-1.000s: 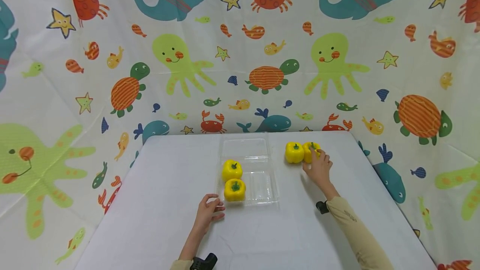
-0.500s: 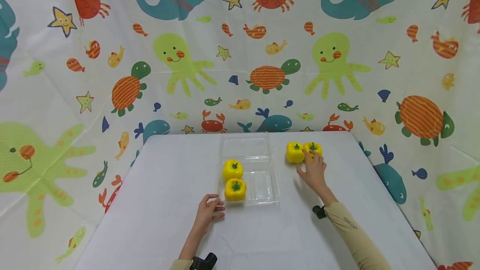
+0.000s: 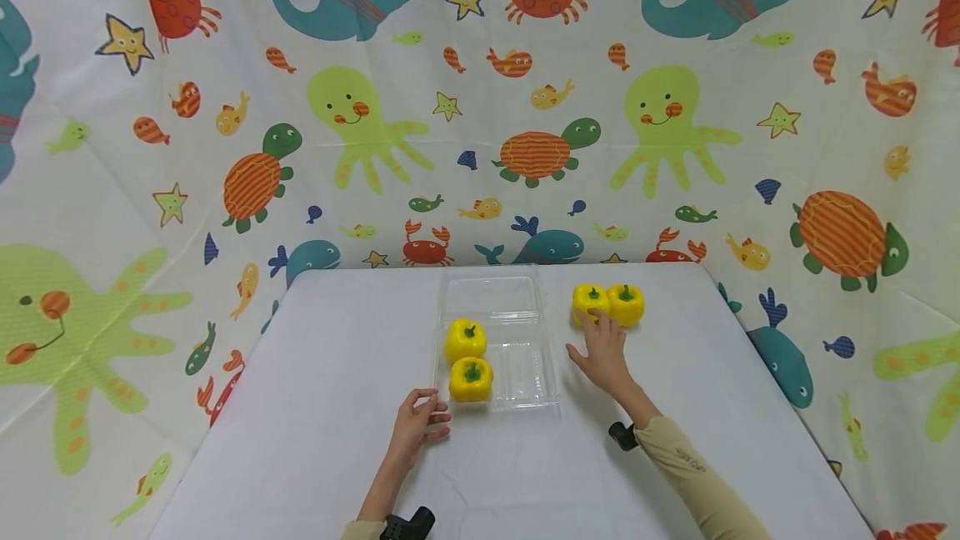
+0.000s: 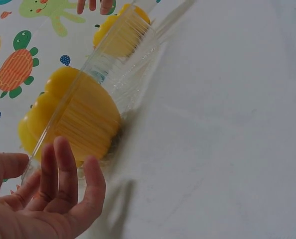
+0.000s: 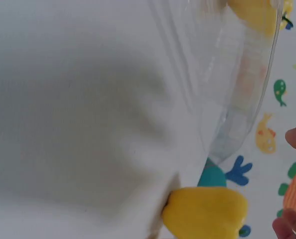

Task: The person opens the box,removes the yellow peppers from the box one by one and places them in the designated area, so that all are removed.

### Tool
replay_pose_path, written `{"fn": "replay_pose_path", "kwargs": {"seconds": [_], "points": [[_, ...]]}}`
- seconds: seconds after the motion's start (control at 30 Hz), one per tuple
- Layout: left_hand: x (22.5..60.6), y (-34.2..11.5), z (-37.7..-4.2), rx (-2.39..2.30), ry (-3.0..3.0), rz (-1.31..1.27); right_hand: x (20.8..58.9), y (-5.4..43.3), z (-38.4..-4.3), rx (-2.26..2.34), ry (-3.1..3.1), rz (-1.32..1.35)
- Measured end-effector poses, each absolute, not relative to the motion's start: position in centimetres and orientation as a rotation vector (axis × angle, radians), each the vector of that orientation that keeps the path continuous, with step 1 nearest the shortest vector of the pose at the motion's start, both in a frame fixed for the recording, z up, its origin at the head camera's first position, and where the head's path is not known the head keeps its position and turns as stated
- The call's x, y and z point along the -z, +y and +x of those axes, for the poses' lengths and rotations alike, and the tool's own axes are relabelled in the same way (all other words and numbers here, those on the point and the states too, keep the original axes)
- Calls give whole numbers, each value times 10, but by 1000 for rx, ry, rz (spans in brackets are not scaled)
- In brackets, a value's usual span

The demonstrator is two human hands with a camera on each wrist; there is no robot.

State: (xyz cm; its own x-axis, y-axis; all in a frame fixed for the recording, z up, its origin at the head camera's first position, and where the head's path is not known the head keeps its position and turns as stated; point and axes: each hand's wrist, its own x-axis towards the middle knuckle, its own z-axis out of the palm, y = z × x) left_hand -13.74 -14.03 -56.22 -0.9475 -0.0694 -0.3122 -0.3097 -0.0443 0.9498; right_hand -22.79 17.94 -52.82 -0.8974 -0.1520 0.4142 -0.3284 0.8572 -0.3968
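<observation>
Two yellow bell peppers stand in the left half of a clear plastic box (image 3: 517,369), a rear one (image 3: 465,340) and a front one (image 3: 471,379). My left hand (image 3: 417,427) is at the box's front left corner. In the left wrist view its thumb and index finger pinch the rim beside the nearer pepper (image 4: 71,117), other fingers loosely bent. Right of the box, two more yellow peppers sit side by side, a left one (image 3: 586,297) and a right one (image 3: 627,305). My right hand (image 3: 606,357) reaches over the left one, fingers spread, fingertips overlapping its front.
The box's lid (image 3: 491,294) lies opened back toward the table's far edge. A white cloth covers the table (image 3: 337,357). Behind it hangs a curtain (image 3: 465,65) printed with sea animals.
My right hand has moved left and nearer, from the right-hand loose pepper to the left-hand one. My left hand, the box and its two peppers stay put.
</observation>
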Motion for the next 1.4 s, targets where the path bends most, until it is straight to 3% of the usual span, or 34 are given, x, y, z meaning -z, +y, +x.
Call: {"fn": "replay_pose_path", "kwargs": {"seconds": [1.4], "points": [[561, -140, -137, -2179, 1965, -417, 540, 94, -198, -684, -2616, 907]]}}
